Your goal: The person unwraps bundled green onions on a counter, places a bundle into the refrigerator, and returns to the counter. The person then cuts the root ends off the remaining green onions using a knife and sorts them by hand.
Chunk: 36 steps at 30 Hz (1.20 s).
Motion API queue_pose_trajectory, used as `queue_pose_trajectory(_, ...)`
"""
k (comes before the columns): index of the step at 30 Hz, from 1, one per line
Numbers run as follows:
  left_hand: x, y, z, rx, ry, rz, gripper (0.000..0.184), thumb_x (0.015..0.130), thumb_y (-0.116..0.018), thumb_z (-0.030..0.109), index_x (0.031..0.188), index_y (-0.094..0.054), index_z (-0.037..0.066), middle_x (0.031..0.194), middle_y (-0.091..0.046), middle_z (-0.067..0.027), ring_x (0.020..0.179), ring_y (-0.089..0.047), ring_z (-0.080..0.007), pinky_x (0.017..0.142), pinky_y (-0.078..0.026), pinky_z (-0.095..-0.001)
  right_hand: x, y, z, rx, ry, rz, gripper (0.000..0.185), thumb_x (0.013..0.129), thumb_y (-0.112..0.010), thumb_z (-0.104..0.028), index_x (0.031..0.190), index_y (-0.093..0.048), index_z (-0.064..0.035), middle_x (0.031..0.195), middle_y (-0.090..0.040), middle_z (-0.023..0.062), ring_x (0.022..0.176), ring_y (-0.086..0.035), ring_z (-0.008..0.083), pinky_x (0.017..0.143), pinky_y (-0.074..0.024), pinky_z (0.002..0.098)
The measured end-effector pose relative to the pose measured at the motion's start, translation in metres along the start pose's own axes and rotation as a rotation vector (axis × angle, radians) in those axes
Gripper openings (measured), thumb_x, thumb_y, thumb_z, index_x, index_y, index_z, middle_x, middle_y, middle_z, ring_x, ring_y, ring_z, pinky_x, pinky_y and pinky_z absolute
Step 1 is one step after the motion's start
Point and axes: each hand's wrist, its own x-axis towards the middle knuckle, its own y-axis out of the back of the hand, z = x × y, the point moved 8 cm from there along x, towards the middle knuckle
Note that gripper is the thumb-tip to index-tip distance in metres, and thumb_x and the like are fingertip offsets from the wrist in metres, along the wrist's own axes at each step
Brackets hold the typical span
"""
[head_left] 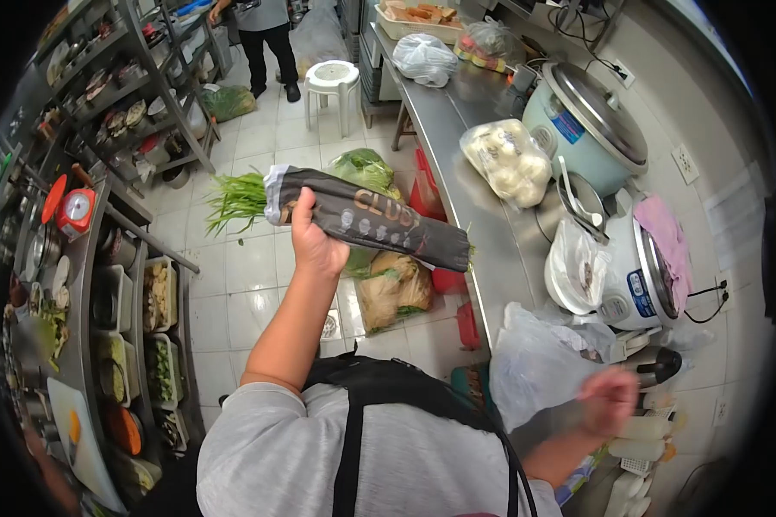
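My left hand (317,239) is closed around a wrapped bundle of greens (375,220), holding it nearly level above the floor. The dark printed wrapper bears large letters, and long thin green leaves (235,200) stick out of its left end. Its right end reaches over the edge of the steel counter (444,116). My right hand (608,401) is smeared by motion, beside a translucent plastic bag (539,362) at the counter's near end. Whether that hand holds anything is not visible.
Bagged greens (360,172) and brown-wrapped bundles (392,297) lie on the tiled floor, near a white stool (332,79). Rice cookers (582,125) and a bag of white round items (506,159) stand on the counter. Another person (265,43) stands at the back; shelves (121,86) line the left.
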Motion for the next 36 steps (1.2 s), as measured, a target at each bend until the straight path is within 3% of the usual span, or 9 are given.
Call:
queue_pose_trajectory(1,0.004,0.001,0.015,0.015,-0.011,0.007,0.031,0.083,-0.044,0.030,0.097,-0.049,0.003,0.097,-0.054,-0.0096,0.091,-0.052,-0.0241,0.083,-0.040,-0.0381,-0.003,-0.037,0.039,0.046,-0.124,-0.145,0.051,0.076,-0.055,-0.034,0.105,-0.044,0.0062,0.084,-0.055,0.0210,0.074,-0.056,0.0249,0.062,-0.0469,0.0388)
queue_pose_trajectory(4,0.015,0.004,0.050,0.080,-0.002,-0.089,0.032,0.083,-0.043,0.031,0.098,-0.048,0.003,0.098,-0.054,-0.0100,0.092,-0.051,-0.0243,0.084,-0.039,-0.0386,0.011,-0.174,0.206,0.517,-0.976,-0.234,0.060,0.078,-0.051,-0.040,0.119,-0.034,0.0001,0.105,-0.049,0.0202,0.092,-0.052,0.0315,0.081,-0.0405,0.0358)
queue_pose_trajectory(5,0.016,0.007,0.056,0.128,0.030,-0.090,0.033,0.084,-0.041,0.031,0.100,-0.047,0.003,0.100,-0.053,-0.0120,0.093,-0.050,-0.0253,0.085,-0.039,-0.0396,0.020,-0.215,0.249,0.910,-0.916,-0.235,0.075,0.074,-0.050,-0.051,0.124,-0.025,-0.0014,0.112,-0.044,0.0225,0.099,-0.048,0.0341,0.083,-0.0396,0.0383)
queue_pose_trajectory(7,0.007,0.011,0.062,0.141,0.184,-0.116,0.037,0.084,-0.040,0.033,0.104,-0.043,0.002,0.106,-0.049,-0.0159,0.097,-0.048,-0.0277,0.086,-0.037,-0.0415,0.053,-0.265,0.304,1.267,-0.811,0.044,0.065,0.073,-0.045,-0.056,0.118,-0.040,-0.0087,0.116,-0.044,0.0175,0.105,-0.043,0.0326,0.089,-0.0330,0.0418)
queue_pose_trajectory(10,0.009,0.031,0.080,0.187,0.289,-0.337,0.038,0.082,-0.045,0.032,0.108,-0.041,0.005,0.115,-0.044,-0.0145,0.104,-0.044,-0.0258,0.091,-0.032,-0.0410,0.112,-0.283,0.332,1.163,-0.629,0.480,0.053,0.077,-0.044,-0.049,0.110,-0.046,-0.0078,0.112,-0.048,0.0132,0.103,-0.046,0.0277,0.091,-0.0314,0.0414)
queue_pose_trajectory(13,0.034,0.085,0.109,0.235,0.285,-0.156,0.049,0.079,-0.048,0.039,0.113,-0.039,0.006,0.118,-0.042,-0.0141,0.106,-0.043,-0.0265,0.091,-0.032,-0.0414,0.162,-0.281,0.361,1.033,-0.597,0.507,0.036,0.078,-0.046,-0.033,0.100,-0.050,-0.0049,0.101,-0.055,0.0098,0.096,-0.049,0.0241,0.088,-0.0352,0.0394)
queue_pose_trajectory(19,0.053,0.244,0.166,1.176,1.142,0.038,0.058,0.079,-0.051,0.038,0.124,-0.030,0.008,0.121,-0.039,-0.0128,0.110,-0.040,-0.0237,0.091,-0.032,-0.0379,0.249,-0.283,0.385,0.414,-0.299,0.459,0.030,0.066,-0.058,-0.004,0.095,-0.051,-0.0018,0.088,-0.055,0.0055,0.082,-0.052,0.0182,0.078,-0.0405,0.0308)
queue_pose_trajectory(30,0.269,0.073,0.229,1.627,-0.352,-0.312,0.100,0.054,-0.074,0.023,0.129,-0.010,0.001,0.122,-0.033,-0.0214,0.113,-0.036,-0.0267,0.093,-0.031,-0.0343,0.384,-0.431,0.477,-0.166,-0.186,-0.299,0.048,0.061,-0.065,-0.011,0.104,-0.046,-0.0003,0.098,-0.055,0.0096,0.090,-0.054,0.0182,0.078,-0.0414,0.0295)
queue_pose_trajectory(36,0.344,0.104,0.265,1.297,-0.478,0.028,0.107,0.052,-0.074,0.011,0.127,0.002,0.003,0.109,-0.041,-0.0142,0.100,-0.046,-0.0216,0.087,-0.037,-0.0323,0.461,-0.492,0.505,-0.515,0.243,-0.507,0.052,0.062,-0.064,-0.016,0.108,-0.044,-0.0024,0.096,-0.052,0.0148,0.086,-0.053,0.0310,0.073,-0.0434,0.0344)
